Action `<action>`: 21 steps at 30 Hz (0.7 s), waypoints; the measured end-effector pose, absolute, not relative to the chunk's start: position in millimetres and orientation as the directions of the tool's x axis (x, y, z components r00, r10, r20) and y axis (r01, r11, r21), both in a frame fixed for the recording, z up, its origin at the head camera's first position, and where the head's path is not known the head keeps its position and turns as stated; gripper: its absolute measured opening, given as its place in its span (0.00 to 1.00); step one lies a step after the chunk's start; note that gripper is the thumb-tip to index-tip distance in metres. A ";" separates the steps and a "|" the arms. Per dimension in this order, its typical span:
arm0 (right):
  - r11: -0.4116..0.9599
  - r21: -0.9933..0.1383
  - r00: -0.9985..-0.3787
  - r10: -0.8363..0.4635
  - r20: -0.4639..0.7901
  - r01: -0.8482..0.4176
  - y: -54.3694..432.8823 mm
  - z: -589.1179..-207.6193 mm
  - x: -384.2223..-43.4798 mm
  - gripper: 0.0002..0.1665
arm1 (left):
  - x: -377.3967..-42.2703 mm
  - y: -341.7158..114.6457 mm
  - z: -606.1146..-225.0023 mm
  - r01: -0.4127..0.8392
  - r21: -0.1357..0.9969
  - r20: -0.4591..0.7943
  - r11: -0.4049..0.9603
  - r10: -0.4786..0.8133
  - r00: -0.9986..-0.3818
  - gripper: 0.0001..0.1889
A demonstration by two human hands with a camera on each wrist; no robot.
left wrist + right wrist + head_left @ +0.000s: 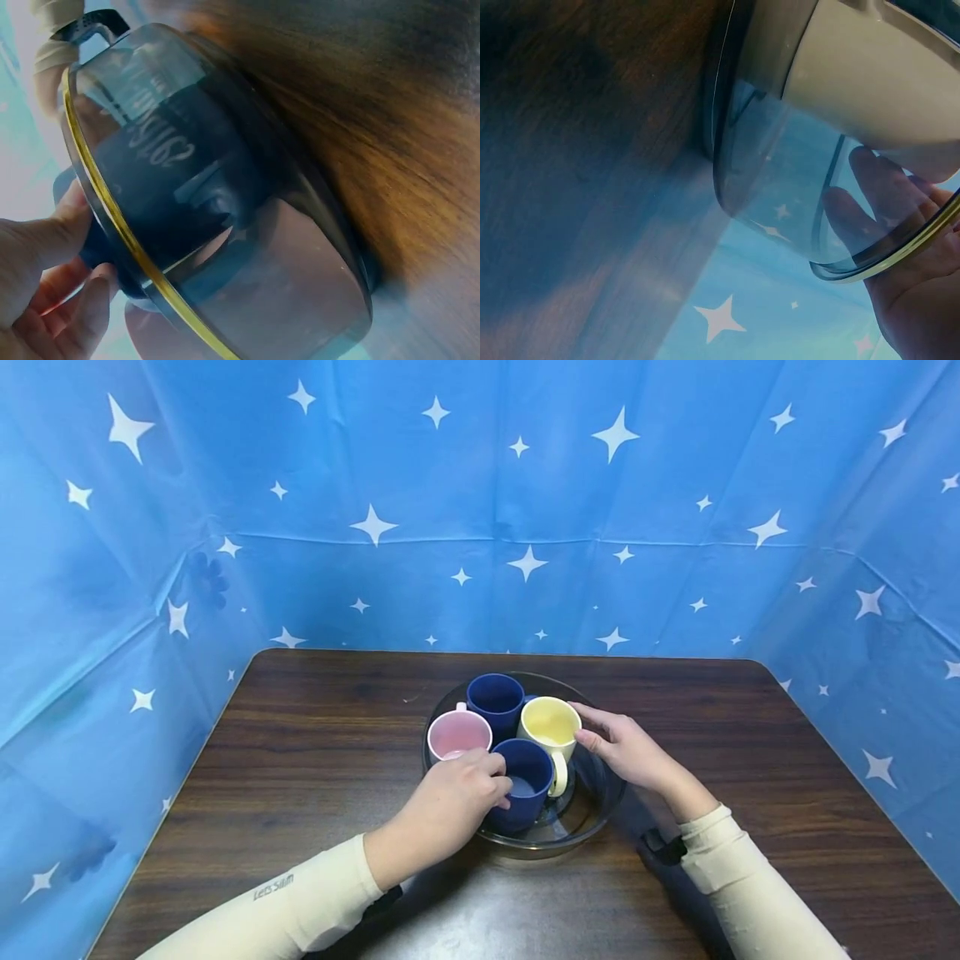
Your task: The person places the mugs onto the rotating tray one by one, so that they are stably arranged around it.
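Note:
A dark glass bowl [600, 806] holds several mugs. My left hand [461, 797] pinches the near dark blue mug [528, 810] at its rim, thumb and fingers against its wall in the left wrist view. Beside it, my right hand [633, 756] touches the right side of the yellow mug [551, 720] with extended fingers, thumb close to the rim. Through the glass in the right wrist view, the fingertips [847, 206] show under the yellow mug's side. The pink mug [456, 732] sits at the bowl's left, and another dark blue mug [495, 692] at its back.
The bowl stands on a dark wood-grain table [330, 752], towards its far edge. A blue star-patterned cloth [450, 477] hangs behind the table and along both sides.

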State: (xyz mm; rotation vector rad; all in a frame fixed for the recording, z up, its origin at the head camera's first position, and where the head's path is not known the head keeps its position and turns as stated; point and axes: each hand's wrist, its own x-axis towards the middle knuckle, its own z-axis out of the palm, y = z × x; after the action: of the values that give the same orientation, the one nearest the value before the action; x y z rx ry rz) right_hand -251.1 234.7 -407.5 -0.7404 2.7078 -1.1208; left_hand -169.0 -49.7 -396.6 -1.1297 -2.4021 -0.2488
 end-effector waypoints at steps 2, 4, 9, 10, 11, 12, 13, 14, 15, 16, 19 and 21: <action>0.609 -0.687 -0.874 -0.479 0.078 -0.395 234.5 -407.7 -250.9 0.32 | -169.8 -48.5 -397.5 0.762 -0.034 0.492 0.646 0.675 -0.550 0.05; 0.611 -0.686 -0.876 -0.475 0.080 -0.394 234.1 -407.2 -250.3 0.32 | -170.0 -47.6 -398.0 0.759 -0.045 0.496 0.650 0.673 -0.548 0.06; 0.611 -0.689 -0.882 -0.462 0.092 -0.391 233.6 -406.8 -249.3 0.31 | -170.2 -48.9 -396.3 0.752 -0.072 0.488 0.656 0.680 -0.547 0.08; 0.609 -0.691 -0.883 -0.461 0.091 -0.390 233.4 -407.1 -249.1 0.31 | -170.6 -51.3 -395.1 0.753 -0.064 0.487 0.655 0.679 -0.549 0.09; 0.607 -0.694 -0.883 -0.461 0.088 -0.387 233.0 -407.4 -248.8 0.31 | -171.3 -55.0 -393.1 0.753 -0.047 0.488 0.657 0.672 -0.556 0.12; 0.605 -0.697 -0.883 -0.462 0.086 -0.384 232.5 -407.8 -248.5 0.31 | -173.0 -59.9 -390.7 0.752 -0.025 0.492 0.659 0.663 -0.565 0.15; 0.604 -0.699 -0.883 -0.462 0.085 -0.383 232.4 -408.2 -248.3 0.31 | -174.9 -65.6 -387.1 0.742 0.009 0.494 0.670 0.642 -0.586 0.19; 0.604 -0.700 -0.884 -0.461 0.084 -0.381 232.3 -408.3 -248.1 0.32 | -177.7 -72.3 -383.6 0.728 0.036 0.497 0.685 0.619 -0.608 0.24; 0.606 -0.700 -0.885 -0.459 0.082 -0.379 232.5 -408.6 -247.9 0.32 | -181.1 -79.4 -379.7 0.705 0.059 0.494 0.707 0.593 -0.636 0.30; 0.609 -0.696 -0.885 -0.457 0.083 -0.380 233.0 -408.7 -247.8 0.32 | -185.0 -86.7 -376.6 0.675 0.077 0.485 0.734 0.564 -0.668 0.35; 0.615 -0.690 -0.887 -0.453 0.087 -0.382 235.7 -408.8 -247.7 0.34 | -196.0 -105.3 -369.7 0.568 0.119 0.393 0.814 0.487 -0.780 0.49; 0.616 -0.685 -0.884 -0.460 0.086 -0.388 237.5 -409.0 -247.9 0.35 | -202.5 -112.2 -370.0 0.515 0.135 0.300 0.846 0.461 -0.835 0.52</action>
State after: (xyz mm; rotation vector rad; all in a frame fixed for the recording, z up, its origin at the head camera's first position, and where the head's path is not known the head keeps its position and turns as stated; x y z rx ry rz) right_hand -247.9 237.5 -409.0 -0.7192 2.7353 -1.1239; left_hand -202.5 -112.2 -370.0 -0.7450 -2.7676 -0.3066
